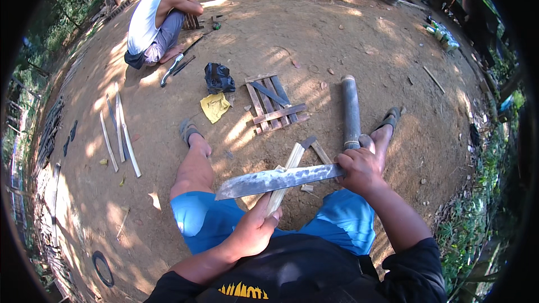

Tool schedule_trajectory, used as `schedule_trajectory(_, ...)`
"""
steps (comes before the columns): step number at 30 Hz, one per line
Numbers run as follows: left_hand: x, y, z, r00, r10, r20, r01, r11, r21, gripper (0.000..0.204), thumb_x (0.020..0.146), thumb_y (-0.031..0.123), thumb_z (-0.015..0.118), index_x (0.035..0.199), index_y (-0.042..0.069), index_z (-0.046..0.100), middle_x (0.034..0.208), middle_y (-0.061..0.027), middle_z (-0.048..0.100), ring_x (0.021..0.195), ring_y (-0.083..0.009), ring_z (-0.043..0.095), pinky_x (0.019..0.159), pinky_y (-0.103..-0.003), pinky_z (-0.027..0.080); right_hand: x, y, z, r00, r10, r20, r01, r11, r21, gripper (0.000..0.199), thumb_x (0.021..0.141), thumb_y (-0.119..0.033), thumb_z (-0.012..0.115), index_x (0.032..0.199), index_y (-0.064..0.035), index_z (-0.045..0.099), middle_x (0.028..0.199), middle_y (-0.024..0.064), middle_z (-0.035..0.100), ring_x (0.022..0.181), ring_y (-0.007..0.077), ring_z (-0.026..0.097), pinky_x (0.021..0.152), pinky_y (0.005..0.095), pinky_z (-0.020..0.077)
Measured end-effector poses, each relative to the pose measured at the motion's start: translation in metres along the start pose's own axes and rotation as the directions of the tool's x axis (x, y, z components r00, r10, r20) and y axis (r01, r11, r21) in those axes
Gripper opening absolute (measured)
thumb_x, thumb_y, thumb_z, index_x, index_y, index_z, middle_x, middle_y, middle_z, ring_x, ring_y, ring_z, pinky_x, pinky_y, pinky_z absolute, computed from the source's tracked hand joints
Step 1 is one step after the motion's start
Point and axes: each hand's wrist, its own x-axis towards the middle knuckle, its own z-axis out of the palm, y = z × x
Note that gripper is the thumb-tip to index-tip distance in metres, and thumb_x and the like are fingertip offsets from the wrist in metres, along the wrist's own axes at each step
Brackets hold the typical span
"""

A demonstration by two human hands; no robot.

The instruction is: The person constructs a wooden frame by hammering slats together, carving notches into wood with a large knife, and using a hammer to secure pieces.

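A broad machete (275, 180) with a worn, whitish blade lies across the view, its tip to the left. My right hand (359, 169) is wrapped round its handle, beside my right leg. Below the blade, my left hand (255, 227) grips the near end of a pale wooden stick (293, 156). The stick slants up and to the right, its far end dark, and the blade crosses over its middle, hiding part of it. Whether the edge touches the wood I cannot tell. Just past the machete handle rests a dark, thick cylinder (350, 109), probably bamboo.
A slatted wooden frame (275, 104) lies on the dirt ahead, near a black plastic bag (219, 77) and a yellow cloth (215, 107). Long pale sticks (128, 134) lie at left. Another person (157, 19) squats at the far left, beside a long blade (171, 70).
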Motion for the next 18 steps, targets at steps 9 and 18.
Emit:
schedule_trajectory(9,-0.020,0.004,-0.011,0.990,-0.029,0.140,0.080,0.923,-0.375,0.061,0.103,0.006,0.045,0.159,0.005,0.022,0.097,-0.0008,0.048,0.073,-0.0064,0.044,0.064,-0.022,0.042,-0.034,0.129,-0.032,0.662,0.747,-0.067,-0.747,0.664,0.034,0.020,0.079,-0.008,0.065,0.095,-0.0003,0.072,0.086,0.0237,0.071,0.081,0.0401,0.070,0.077,0.0453,0.0557)
schedule_trajectory(18,0.008,0.002,0.011,0.985,-0.170,0.028,0.164,0.874,-0.458,0.038,0.099,0.001,0.049,0.136,0.004,0.042,0.095,-0.0027,0.050,0.070,-0.0083,0.044,0.060,-0.024,0.038,-0.023,-0.045,-0.031,0.993,0.120,0.011,-0.120,0.982,0.146,0.020,0.070,-0.018,0.075,0.087,-0.0114,0.068,0.078,0.0078,0.066,0.074,0.0295,0.069,0.066,0.0436,0.0529)
